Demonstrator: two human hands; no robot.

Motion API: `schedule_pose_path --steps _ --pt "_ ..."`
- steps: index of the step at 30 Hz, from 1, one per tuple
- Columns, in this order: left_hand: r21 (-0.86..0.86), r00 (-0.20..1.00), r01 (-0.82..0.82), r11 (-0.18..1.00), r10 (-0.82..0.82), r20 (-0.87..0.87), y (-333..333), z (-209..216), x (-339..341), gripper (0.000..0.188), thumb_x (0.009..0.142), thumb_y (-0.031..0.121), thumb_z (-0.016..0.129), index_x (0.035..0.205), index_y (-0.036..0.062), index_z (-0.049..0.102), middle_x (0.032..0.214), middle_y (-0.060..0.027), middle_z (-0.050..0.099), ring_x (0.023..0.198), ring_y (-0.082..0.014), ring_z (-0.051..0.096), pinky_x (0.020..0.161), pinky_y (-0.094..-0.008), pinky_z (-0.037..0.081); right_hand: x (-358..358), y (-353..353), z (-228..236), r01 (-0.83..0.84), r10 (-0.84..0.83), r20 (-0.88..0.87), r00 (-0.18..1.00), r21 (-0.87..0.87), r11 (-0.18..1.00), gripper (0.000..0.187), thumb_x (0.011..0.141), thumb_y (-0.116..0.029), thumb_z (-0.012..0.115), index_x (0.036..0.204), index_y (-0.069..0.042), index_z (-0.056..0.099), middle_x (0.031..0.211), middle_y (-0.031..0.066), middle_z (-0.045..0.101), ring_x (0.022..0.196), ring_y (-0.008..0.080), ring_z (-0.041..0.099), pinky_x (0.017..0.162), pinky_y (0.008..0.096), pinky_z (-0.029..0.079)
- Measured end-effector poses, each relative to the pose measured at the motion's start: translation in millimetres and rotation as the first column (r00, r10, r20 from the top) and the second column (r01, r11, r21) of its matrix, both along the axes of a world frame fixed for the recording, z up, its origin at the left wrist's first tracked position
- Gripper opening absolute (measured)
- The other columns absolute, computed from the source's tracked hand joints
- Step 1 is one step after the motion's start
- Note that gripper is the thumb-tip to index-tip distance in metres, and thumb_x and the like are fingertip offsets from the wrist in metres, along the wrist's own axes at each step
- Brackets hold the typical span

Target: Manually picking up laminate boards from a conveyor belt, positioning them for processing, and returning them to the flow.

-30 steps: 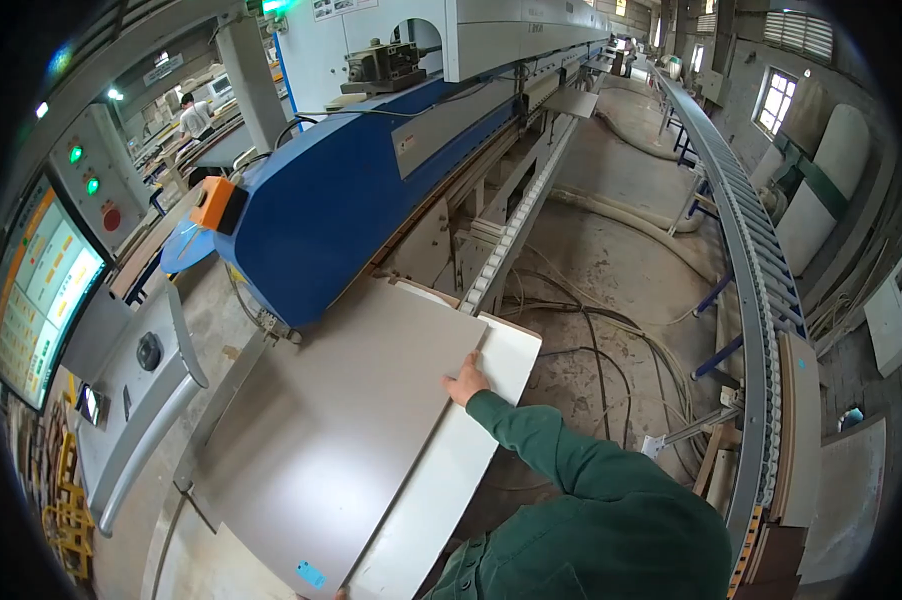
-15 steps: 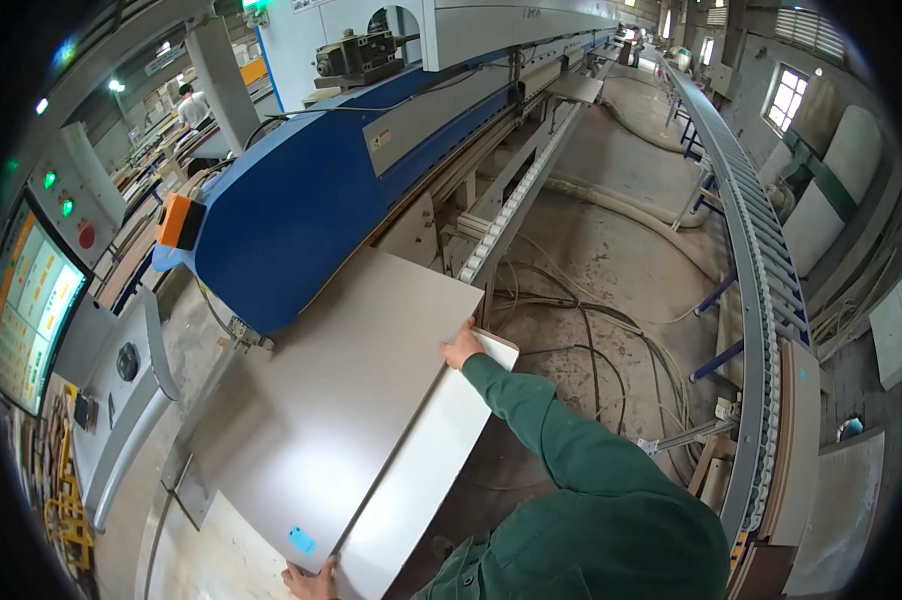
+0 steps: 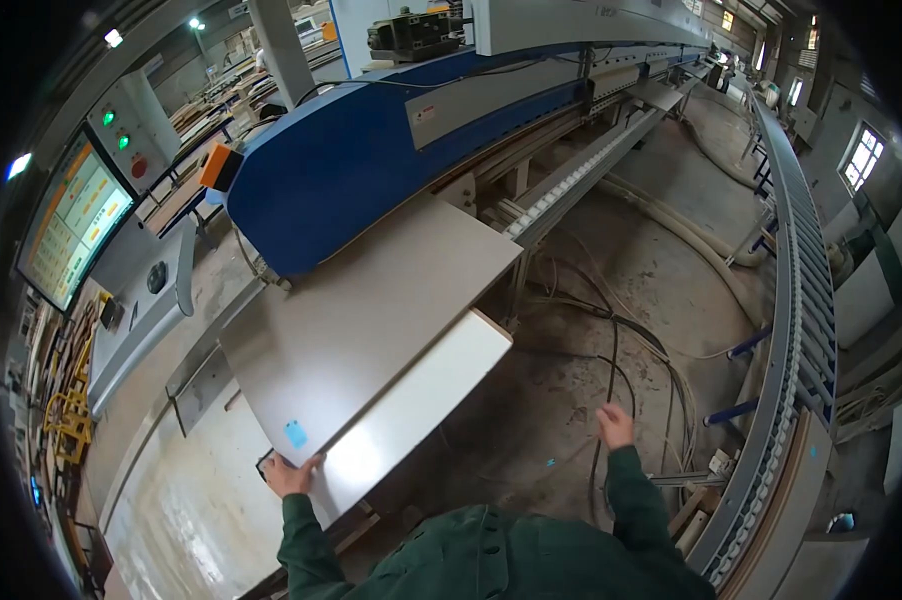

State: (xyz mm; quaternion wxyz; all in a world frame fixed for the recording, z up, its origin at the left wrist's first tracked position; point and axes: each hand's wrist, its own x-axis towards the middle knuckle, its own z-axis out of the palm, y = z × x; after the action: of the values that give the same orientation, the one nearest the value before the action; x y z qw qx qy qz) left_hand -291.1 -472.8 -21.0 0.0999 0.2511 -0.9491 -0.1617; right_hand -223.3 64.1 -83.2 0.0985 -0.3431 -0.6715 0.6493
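A flat grey panel [image 3: 371, 310] with a blue sticker near its close corner lies on the white machine table [image 3: 431, 400]. Its far edge runs in beside the blue machine housing [image 3: 341, 170]. My left hand [image 3: 291, 477] grips the panel's near corner, thumb on one side and fingers on the other. Away from the panel, my right hand [image 3: 616, 426] hangs over the floor on the right, its fingers curled in with nothing seen in them.
A roller conveyor [image 3: 801, 250] runs along the right, with stacked boards [image 3: 786, 500] by its near end. Cables [image 3: 616, 340] and hoses [image 3: 681, 220] lie on the floor. A lit screen [image 3: 76, 215] and a control console [image 3: 146, 300] stand at the left.
My right hand has let go of the panel's right edge and drawn back to the right. My left hand stays at the near corner. The view has shifted.
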Motion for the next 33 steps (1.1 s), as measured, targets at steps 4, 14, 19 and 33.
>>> schedule_pose_path --steps 4,14,19,33 --pt "-0.193 0.941 -0.057 0.980 0.117 0.316 34 1 -34 0.089 0.044 0.050 0.070 0.115 0.0081 0.035 0.110 -0.0176 0.037 0.105 -0.0308 0.034 0.082 -0.0455 0.031 135 74 -34 0.191 -0.246 0.196 0.949 0.265 0.945 0.019 0.074 -0.011 0.053 0.088 0.002 0.053 0.061 0.0034 0.051 0.049 0.0097 0.046 0.043 0.0229 0.038" --pt "-0.225 0.569 0.804 0.550 -0.822 0.024 425 19 -111 0.074 0.060 0.057 0.056 0.117 0.0140 0.037 0.123 -0.0145 0.024 0.110 -0.0340 0.028 0.087 -0.0459 0.027 342 123 38 0.827 -0.818 -0.126 0.561 0.110 0.551 0.018 0.076 -0.011 0.054 0.090 0.000 0.055 0.056 -0.0007 0.047 0.044 0.0045 0.039 0.038 0.0179 0.031" --pt "-0.196 -0.128 0.978 -0.075 -0.954 -0.272 662 40 -46 0.055 0.065 0.040 0.062 0.107 0.0078 0.047 0.114 -0.0171 0.034 0.102 -0.0327 0.035 0.085 -0.0391 0.031 418 138 80 0.977 -0.952 -0.221 0.213 0.080 0.200 0.016 0.077 -0.014 0.053 0.087 -0.001 0.056 0.055 -0.0006 0.048 0.043 0.0045 0.039 0.038 0.0175 0.030" --pt "-0.084 -0.732 0.656 -0.750 -0.605 -0.312 1237 -3 286 0.039 0.066 0.038 0.059 0.090 0.0066 0.056 0.103 -0.0121 0.044 0.095 -0.0296 0.040 0.078 -0.0406 0.034 688 297 -27 0.728 -0.651 0.539 -0.534 0.685 -0.029 0.032 0.067 -0.029 0.053 0.081 -0.001 0.059 0.082 0.0189 0.057 0.080 0.0339 0.053 0.075 0.0377 0.041"
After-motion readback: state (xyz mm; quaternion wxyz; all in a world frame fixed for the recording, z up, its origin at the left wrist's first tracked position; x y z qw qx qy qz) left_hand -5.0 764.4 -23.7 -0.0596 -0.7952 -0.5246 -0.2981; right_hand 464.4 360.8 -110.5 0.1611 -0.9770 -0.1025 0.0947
